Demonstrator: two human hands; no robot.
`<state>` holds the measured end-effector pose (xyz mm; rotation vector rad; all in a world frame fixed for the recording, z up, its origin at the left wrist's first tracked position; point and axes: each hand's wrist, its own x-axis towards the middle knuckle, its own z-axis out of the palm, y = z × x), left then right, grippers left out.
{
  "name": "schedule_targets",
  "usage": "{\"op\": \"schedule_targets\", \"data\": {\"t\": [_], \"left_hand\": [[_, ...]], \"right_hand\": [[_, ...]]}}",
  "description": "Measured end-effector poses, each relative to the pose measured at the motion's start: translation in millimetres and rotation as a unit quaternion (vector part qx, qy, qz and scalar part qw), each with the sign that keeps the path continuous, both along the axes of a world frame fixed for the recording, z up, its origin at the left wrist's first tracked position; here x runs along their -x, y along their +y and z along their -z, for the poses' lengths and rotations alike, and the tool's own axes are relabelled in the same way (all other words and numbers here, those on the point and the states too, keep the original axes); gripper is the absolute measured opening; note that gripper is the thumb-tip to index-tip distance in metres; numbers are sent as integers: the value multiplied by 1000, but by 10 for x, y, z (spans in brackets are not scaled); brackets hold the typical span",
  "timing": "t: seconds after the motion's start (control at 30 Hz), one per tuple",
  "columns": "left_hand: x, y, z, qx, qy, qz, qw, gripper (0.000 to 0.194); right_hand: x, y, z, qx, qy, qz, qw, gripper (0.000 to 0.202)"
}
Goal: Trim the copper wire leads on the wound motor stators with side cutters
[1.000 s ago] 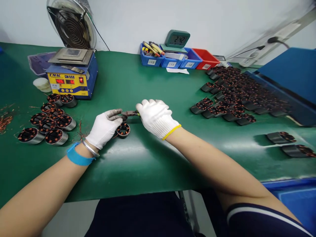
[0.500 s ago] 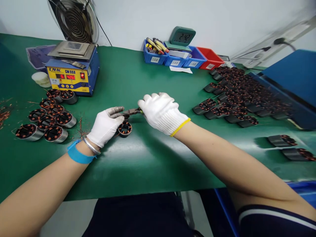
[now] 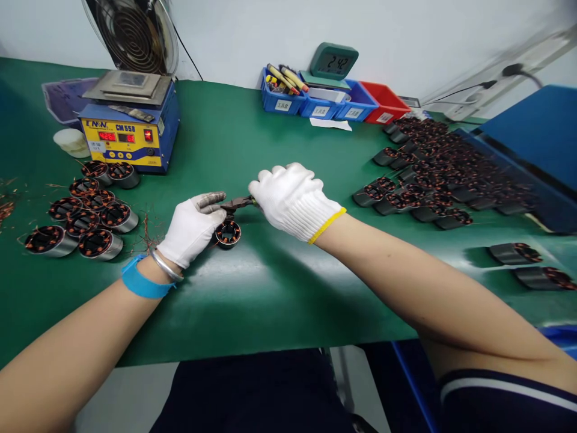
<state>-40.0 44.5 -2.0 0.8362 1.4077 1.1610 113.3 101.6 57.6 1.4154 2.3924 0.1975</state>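
R hand (image 3: 288,195) clenched on pliers (image 3: 238,203), long axis approx. L–R; wound ring (image 3: 228,242) nearside of nose, closer to my L hand (image 3: 193,227), whose hold I can't tell.

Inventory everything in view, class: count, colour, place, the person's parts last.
Pliers: one, dark, centre
Front core: one, copper-black, centre
Left cores: nine, copper-grey, left
Right cores: many, copper-grey, right
Wire scraps: uncountable, copper, left
Machine: one, blue-yellow, back left
Fan: one, dark, behind machine
Tray: one, purple, left
Tub: one, white, left
Bins: three blue, one red, back
Tools: several, yellow, leftmost bin
Clock: one, green, by bins
Strip: one, white, before bins
Panel: one, blue, right
Table: one, green, underneath
Wristband: one, blue, left wrist
Bangle: one, silver, left wrist
Left hand: one, white-gloved, by pliers
Right hand: one, white-gloved, holding pliers
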Motion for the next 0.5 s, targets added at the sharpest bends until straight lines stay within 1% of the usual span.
{"op": "schedule_targets", "data": {"t": [0.13, 0.2, 0.27, 0.33, 0.37, 0.43, 0.5], "left_hand": [[8, 7, -15, 0, 9, 7, 1000, 49], [12, 13, -15, -4, 0, 9, 1000, 49], [27, 26, -4, -15, -14, -10, 1000, 50], [62, 51, 23, -41, -23, -49, 998, 50], [88, 70, 43, -60, -24, -73, 995, 50], [157, 114, 92, -105, -7, -114, 988, 51], [233, 161, 150, -149, 32, -137, 979, 50]], "right_hand": [[12, 44, -32, -7, 8, 7, 1000, 31], [-26, 63, -70, -23, 15, -8, 1000, 27], [-104, 31, -116, -46, 26, -29, 998, 26], [-193, -83, -148, -60, 55, -42, 996, 31], [-226, -170, -148, -51, 75, -50, 995, 35], [-238, -379, -100, -4, 104, -83, 991, 37], [-167, -585, 6, 53, 102, -116, 987, 34]]}}
